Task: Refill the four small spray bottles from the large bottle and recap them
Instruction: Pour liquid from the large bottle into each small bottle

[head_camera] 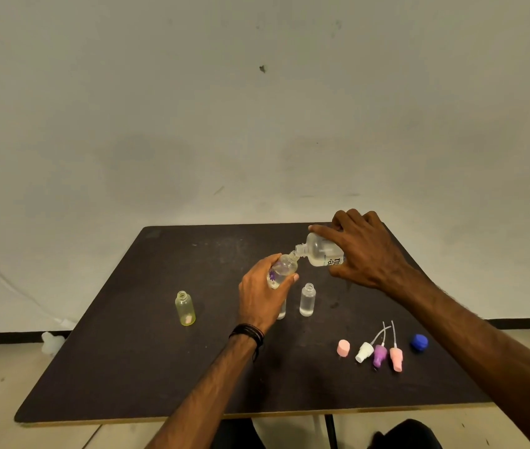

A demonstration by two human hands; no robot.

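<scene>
At frame centre my left hand [265, 294] wraps a tilted small bottle [281, 270]; just right, my right hand [365, 254] grips the large bottle [321, 252], tipped, its mouth meeting the small one's neck, clear liquid inside.

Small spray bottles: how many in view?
4. One tilted in the left hand at the large bottle's mouth: purple-label bottle. Three on the table: yellow bottle left, clear bottle, and one mostly hidden behind the left hand.
</scene>
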